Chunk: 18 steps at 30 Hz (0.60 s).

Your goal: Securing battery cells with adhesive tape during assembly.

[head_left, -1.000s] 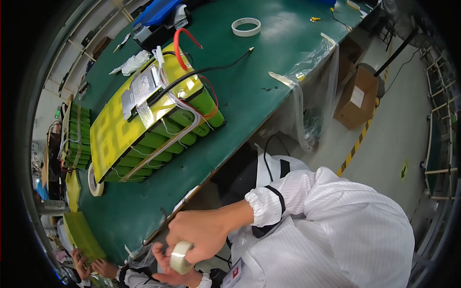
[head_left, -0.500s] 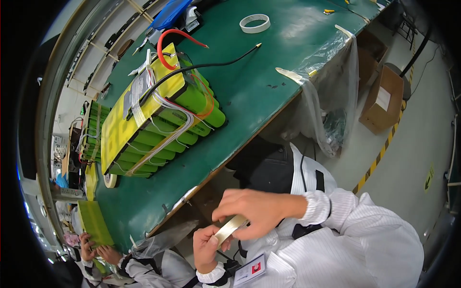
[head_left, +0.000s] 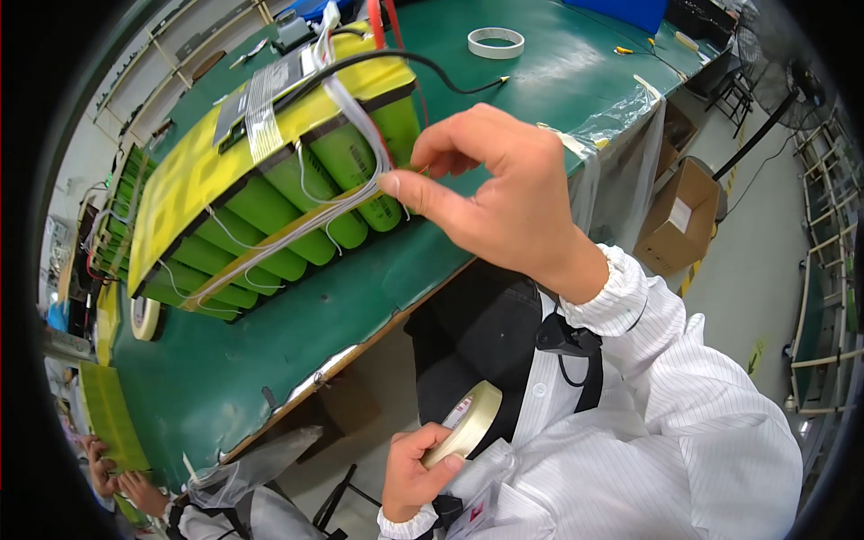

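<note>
Clamping a pale tape roll in the grip of the left hand, off the near edge of the bench. Touching white wires along the green battery pack on the bench with the right hand, holding thumb and forefinger close; cannot tell whether pinched on anything.

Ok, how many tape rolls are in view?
3: a cream roll in the left hand, a white roll flat on the green table beyond the battery pack, and a third roll by the pack's left end. More may be hidden.
</note>
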Each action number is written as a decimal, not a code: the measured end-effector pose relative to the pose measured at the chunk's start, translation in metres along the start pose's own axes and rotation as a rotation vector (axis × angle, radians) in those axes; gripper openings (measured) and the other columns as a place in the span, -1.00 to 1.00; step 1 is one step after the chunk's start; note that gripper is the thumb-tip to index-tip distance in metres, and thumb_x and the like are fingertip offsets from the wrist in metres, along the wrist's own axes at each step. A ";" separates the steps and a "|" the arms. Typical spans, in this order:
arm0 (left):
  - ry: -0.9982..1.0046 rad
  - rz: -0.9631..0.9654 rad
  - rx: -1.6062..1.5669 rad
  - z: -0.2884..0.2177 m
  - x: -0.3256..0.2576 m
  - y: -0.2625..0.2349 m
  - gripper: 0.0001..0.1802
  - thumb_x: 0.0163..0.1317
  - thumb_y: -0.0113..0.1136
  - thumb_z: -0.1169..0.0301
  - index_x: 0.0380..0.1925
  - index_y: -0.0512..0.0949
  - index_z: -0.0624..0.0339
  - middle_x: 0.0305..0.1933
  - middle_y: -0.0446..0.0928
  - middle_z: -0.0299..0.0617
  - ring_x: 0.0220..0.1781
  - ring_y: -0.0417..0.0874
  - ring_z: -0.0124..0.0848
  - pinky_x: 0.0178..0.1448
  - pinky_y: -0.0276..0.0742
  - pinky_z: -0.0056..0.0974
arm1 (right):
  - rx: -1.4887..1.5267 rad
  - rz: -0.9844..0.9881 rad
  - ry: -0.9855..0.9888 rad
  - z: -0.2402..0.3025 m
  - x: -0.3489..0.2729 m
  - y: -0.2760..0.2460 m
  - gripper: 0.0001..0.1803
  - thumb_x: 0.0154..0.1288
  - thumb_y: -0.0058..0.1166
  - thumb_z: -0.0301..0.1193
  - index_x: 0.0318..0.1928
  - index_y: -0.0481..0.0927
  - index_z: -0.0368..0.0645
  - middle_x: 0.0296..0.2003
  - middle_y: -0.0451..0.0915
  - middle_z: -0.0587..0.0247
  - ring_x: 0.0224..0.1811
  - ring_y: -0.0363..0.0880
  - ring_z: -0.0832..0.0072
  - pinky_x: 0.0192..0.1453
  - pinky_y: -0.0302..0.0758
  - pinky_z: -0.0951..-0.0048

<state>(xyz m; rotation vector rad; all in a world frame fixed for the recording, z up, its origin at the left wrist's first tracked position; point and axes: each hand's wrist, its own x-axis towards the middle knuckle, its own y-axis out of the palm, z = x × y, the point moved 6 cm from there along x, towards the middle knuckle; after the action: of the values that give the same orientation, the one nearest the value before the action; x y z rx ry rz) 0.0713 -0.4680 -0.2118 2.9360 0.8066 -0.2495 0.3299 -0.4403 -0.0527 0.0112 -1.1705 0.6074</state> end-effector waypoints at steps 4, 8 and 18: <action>0.011 -0.024 -0.081 0.006 -0.005 -0.006 -0.66 0.13 0.37 0.22 -0.40 0.57 0.33 -0.63 0.48 -0.30 -0.61 0.39 -0.59 -0.48 0.25 -0.43 | -0.008 -0.008 0.056 0.000 0.001 0.005 -0.78 -0.05 0.45 -0.43 -0.51 0.60 -0.18 -0.58 0.58 0.26 -0.52 0.55 0.40 -0.46 0.46 0.39; 0.124 -0.169 -0.160 0.008 -0.016 -0.019 -0.48 0.19 0.32 0.02 -0.38 0.57 0.38 -0.60 0.53 -0.24 -0.60 0.47 -0.55 -0.48 0.33 -0.42 | 0.200 0.258 0.103 0.038 -0.026 0.008 -0.85 0.04 0.38 -0.44 -0.48 0.63 -0.16 -0.56 0.57 0.28 -0.56 0.53 0.41 -0.50 0.44 0.44; 0.519 -0.474 -0.178 -0.046 -0.023 -0.010 -0.27 0.36 -0.12 -0.19 -0.20 0.37 0.46 -0.74 0.34 -0.21 -0.69 0.36 -0.37 -0.45 0.36 -0.21 | 0.659 0.453 0.417 0.077 -0.099 0.019 -0.78 0.15 0.30 -0.54 -0.18 0.64 -0.35 -0.30 0.62 0.15 -0.48 0.48 0.53 -0.44 0.42 0.58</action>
<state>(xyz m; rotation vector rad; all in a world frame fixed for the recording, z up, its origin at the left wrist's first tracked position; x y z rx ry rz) 0.0528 -0.4651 -0.1631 2.6179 1.4956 0.5535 0.2308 -0.4924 -0.1124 0.1758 -0.5256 1.3100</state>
